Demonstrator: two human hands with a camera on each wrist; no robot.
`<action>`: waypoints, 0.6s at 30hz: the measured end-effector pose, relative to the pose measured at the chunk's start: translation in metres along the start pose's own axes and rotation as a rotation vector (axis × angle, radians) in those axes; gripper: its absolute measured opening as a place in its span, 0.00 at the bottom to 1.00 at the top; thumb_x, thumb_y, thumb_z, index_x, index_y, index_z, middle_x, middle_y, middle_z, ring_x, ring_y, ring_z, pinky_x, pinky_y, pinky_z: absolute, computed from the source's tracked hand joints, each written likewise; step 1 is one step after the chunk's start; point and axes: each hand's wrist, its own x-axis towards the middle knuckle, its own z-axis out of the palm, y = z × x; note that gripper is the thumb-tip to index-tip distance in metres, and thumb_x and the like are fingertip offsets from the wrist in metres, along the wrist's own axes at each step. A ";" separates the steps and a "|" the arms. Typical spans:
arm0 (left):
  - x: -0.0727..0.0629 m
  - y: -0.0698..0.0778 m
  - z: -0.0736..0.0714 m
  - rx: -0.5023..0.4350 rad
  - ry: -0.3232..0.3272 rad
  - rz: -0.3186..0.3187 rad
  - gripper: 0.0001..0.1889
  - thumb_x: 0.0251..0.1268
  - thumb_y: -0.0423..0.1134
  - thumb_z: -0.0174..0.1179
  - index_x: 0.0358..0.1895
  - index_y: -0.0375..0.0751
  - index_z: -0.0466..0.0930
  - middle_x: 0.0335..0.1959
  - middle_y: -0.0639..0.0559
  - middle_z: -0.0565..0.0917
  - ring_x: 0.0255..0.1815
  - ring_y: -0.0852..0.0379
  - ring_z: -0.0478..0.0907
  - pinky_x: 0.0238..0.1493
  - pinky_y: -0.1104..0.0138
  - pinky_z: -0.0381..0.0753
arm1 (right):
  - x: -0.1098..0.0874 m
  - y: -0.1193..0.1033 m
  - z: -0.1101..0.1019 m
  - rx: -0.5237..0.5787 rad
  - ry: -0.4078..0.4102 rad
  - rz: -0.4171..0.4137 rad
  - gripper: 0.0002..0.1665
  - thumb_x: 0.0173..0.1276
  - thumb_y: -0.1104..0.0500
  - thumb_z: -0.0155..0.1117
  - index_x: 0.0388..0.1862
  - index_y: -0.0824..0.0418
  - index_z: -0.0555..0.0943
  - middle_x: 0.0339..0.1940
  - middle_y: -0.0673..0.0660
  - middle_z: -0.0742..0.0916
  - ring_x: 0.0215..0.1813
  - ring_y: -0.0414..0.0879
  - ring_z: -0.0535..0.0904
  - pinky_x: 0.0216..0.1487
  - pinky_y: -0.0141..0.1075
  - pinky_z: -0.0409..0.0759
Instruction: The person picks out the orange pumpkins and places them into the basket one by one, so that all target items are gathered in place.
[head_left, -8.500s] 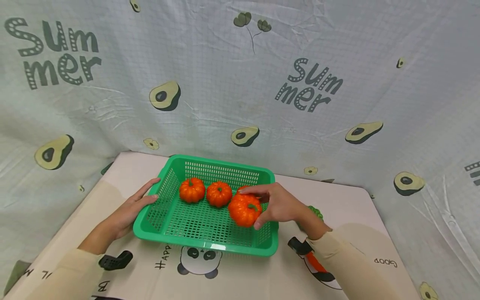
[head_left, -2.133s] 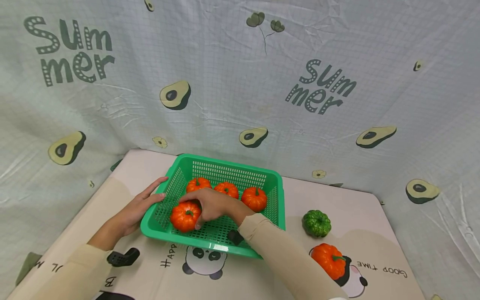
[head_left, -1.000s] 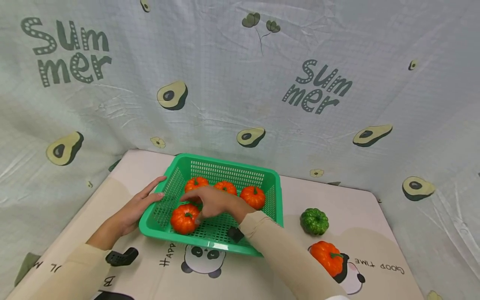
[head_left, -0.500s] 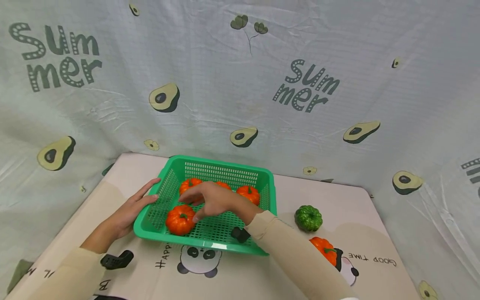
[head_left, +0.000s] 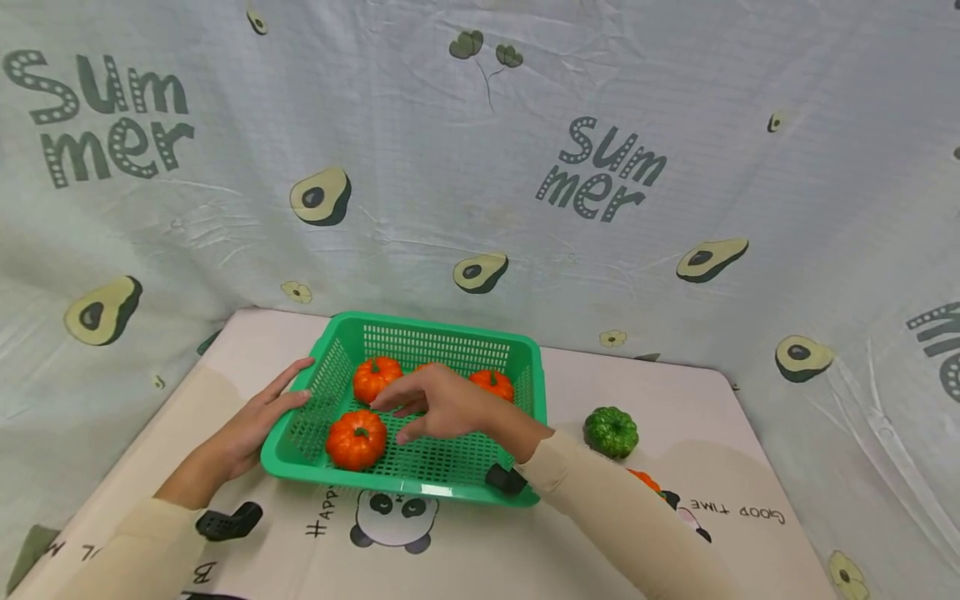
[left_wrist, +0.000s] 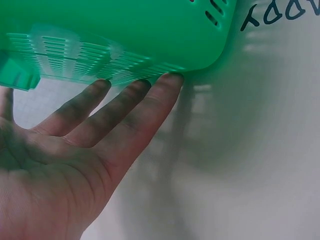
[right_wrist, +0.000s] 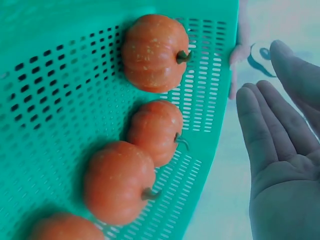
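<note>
A green plastic basket [head_left: 420,490] holds several small orange pumpkins. One pumpkin [head_left: 356,439] sits at the front left, while others line the back: a left pumpkin [head_left: 377,379], a right pumpkin [head_left: 491,382] and a middle one mostly hidden by my hand. My right hand [head_left: 452,406] hovers above the basket with fingers loosely bent and nothing in them, just right of the front-left pumpkin; the right wrist view shows the right hand [right_wrist: 285,165] apart from the pumpkins. Along the basket's left side, my left hand [head_left: 255,421] touches the wall with straight fingers [left_wrist: 127,120].
Right of the basket a green pumpkin [head_left: 611,432] stands on the printed tablecloth [head_left: 465,550]. Another orange pumpkin [head_left: 645,479] shows partly behind the right sleeve. A patterned cloth [head_left: 420,167] hangs behind the table. Black devices sit at both wrists.
My right hand carried an orange pumpkin from the basket's right side to its front left and let go of it. It has since drawn away rightward. My left hand has stayed at the basket.
</note>
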 end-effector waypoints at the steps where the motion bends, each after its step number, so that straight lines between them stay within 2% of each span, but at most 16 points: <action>1: 0.000 0.000 0.000 0.002 0.000 0.000 0.38 0.85 0.52 0.45 0.86 0.64 0.34 0.86 0.31 0.38 0.78 0.29 0.57 0.57 0.63 0.81 | -0.002 0.000 0.000 0.007 0.006 -0.004 0.29 0.63 0.71 0.75 0.64 0.67 0.82 0.64 0.62 0.87 0.62 0.53 0.87 0.59 0.28 0.82; 6: 0.000 -0.001 0.000 0.009 0.001 -0.002 0.38 0.85 0.52 0.44 0.86 0.64 0.33 0.86 0.31 0.39 0.78 0.29 0.57 0.57 0.64 0.81 | -0.014 0.001 -0.002 0.042 0.038 -0.009 0.27 0.62 0.72 0.75 0.61 0.68 0.84 0.62 0.64 0.88 0.60 0.53 0.88 0.59 0.32 0.84; 15: 0.001 -0.003 0.000 0.002 -0.006 0.000 0.37 0.86 0.52 0.44 0.86 0.65 0.33 0.86 0.30 0.38 0.78 0.29 0.58 0.57 0.62 0.82 | -0.034 0.006 -0.005 0.030 0.088 0.008 0.24 0.63 0.70 0.76 0.59 0.64 0.86 0.59 0.60 0.90 0.58 0.49 0.89 0.59 0.31 0.84; 18: 0.002 -0.003 -0.001 -0.001 -0.009 0.002 0.37 0.86 0.52 0.43 0.86 0.65 0.33 0.86 0.30 0.38 0.78 0.30 0.58 0.56 0.62 0.82 | -0.039 0.005 -0.007 0.031 0.099 0.006 0.24 0.62 0.70 0.76 0.59 0.64 0.87 0.59 0.60 0.90 0.58 0.49 0.89 0.60 0.35 0.84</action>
